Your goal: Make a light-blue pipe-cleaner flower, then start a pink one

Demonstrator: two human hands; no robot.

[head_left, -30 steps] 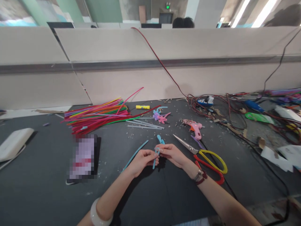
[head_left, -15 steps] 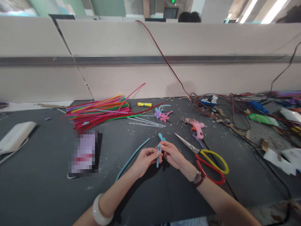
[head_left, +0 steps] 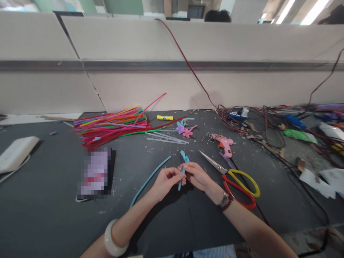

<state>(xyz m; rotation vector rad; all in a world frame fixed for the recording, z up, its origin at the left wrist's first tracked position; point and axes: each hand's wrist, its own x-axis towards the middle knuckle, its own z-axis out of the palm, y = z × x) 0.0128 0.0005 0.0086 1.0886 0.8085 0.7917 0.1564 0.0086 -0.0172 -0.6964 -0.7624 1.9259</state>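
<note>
A dark worktop (head_left: 80,229) runs up to a pale partition (head_left: 129,43). Near its middle, a short blue strip (head_left: 180,185) is held just above the surface, its lower end poking out below the fingers. The left hand (head_left: 166,182) has thumb and fingers closed on it; the right hand (head_left: 198,176) pinches its upper part, the fingertips of both nearly meeting. Half a second ago an open loop showed at the top of the strip; now that gap is narrower or hidden, so the bend seems to be getting pressed together, a judgement since fingers cover much of it. A looped blue piece (head_left: 185,156) lies just beyond the fingertips; whether it joins the strip I cannot tell. Outward, a loose blue stem (head_left: 149,179) curves beside the left forearm, and scissors (head_left: 223,170) lie right of the right hand, both apparently unmoved. Farther off are a pink glue gun (head_left: 226,143), a pink flower (head_left: 187,133) and purple flower (head_left: 180,128), a yellow glue stick (head_left: 165,118) and a multicoloured bundle of stems (head_left: 113,127).
</note>
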